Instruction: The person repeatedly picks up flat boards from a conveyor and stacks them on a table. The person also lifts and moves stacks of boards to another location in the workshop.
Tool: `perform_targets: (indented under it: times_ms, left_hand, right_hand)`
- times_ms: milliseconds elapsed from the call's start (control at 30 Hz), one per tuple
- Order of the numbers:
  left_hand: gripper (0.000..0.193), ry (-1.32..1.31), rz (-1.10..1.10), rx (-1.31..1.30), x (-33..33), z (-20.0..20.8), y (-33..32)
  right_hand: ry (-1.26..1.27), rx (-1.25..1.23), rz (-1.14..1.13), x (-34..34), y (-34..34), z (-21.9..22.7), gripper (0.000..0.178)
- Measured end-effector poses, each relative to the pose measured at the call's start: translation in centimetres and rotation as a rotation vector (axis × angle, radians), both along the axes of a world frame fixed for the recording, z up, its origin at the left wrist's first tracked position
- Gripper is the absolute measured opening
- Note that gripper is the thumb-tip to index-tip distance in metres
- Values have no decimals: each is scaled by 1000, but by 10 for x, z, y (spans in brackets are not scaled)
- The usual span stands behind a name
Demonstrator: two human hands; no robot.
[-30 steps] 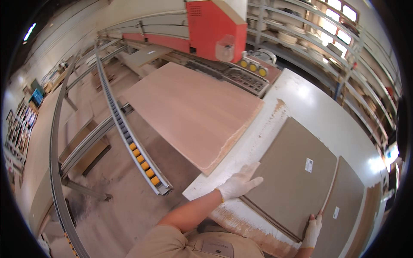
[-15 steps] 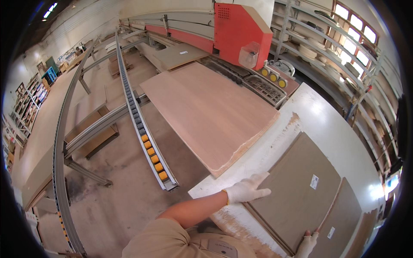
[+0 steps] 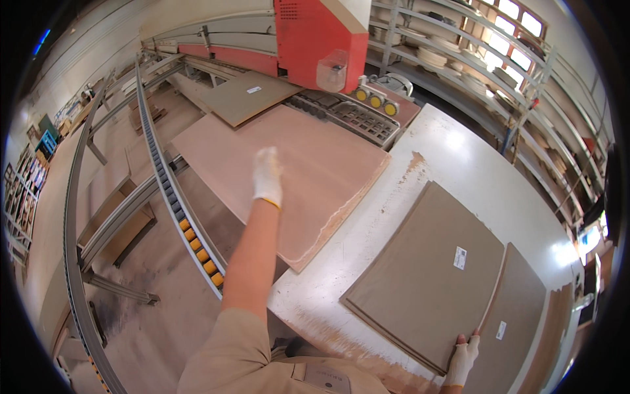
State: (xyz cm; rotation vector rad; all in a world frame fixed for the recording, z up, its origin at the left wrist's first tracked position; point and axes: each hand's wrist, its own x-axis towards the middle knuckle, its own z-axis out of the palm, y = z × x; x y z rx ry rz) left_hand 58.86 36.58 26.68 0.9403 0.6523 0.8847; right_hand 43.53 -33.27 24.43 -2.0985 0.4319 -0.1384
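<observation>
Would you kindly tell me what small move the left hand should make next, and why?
Probably lower the left hand onto the reddish sheet. It hovers open above it, touching nothing, while the right hand holds the near corner of the grey panel.

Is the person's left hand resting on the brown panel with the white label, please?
No, the gloved left hand is stretched out over the reddish board stack, away from the brown panel.

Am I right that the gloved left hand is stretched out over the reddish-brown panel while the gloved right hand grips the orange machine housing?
Not quite. In the head view the right hand rests on the near corner of the grey-brown board stack on the white table, far from the orange machine housing. The left hand is indeed stretched out over the reddish-brown panel.
</observation>
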Motion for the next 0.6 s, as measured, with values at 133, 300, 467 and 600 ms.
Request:
perform_targets:
  times_ms: [133,300,467,600]
  left_hand:
    - [62,-35,98,-254,4,2,68]
    - [64,-43,109,-251,27,2,108]
    - [51,65,14,-315,49,11,119]
    - [37,201,-94,-225,52,4,97]
  right_hand:
    - [-10,43,-59,-4,15,12,65]
    - [58,-131,-60,-5,21,22,67]
    - [-65,-240,-45,-8,34,35,70]
    - [-105,-486,-55,11,55,61,73]
